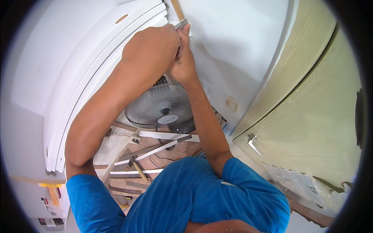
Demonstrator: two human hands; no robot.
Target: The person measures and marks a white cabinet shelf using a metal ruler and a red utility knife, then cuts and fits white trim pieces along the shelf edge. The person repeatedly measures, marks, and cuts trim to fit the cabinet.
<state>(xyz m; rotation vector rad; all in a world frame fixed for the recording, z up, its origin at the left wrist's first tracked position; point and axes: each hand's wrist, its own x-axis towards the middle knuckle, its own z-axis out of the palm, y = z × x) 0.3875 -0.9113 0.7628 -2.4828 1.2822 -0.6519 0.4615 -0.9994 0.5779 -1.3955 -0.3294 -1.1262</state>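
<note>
Both my arms reach up to the wall, where my hands meet just right of a stack of long white boards (97, 73). My left hand (157, 44) is closed, its back toward me, and its fingers are hidden. Beside it, my right hand (183, 62) is wrapped round, with thumb and fingertips on a small flat grey piece with a white edge (181, 25). What lies between the palms cannot be made out. A narrow wooden strip (177, 9) runs up the wall directly above the grey piece.
Below my hands stands a fan (163, 103). On the floor are a hammer (138, 169), white strips (163, 135), dark strips (126, 190) and cables. To the right is a pale door (303, 120) with a metal handle (254, 145). A ledge with small items (50, 194) is at lower left.
</note>
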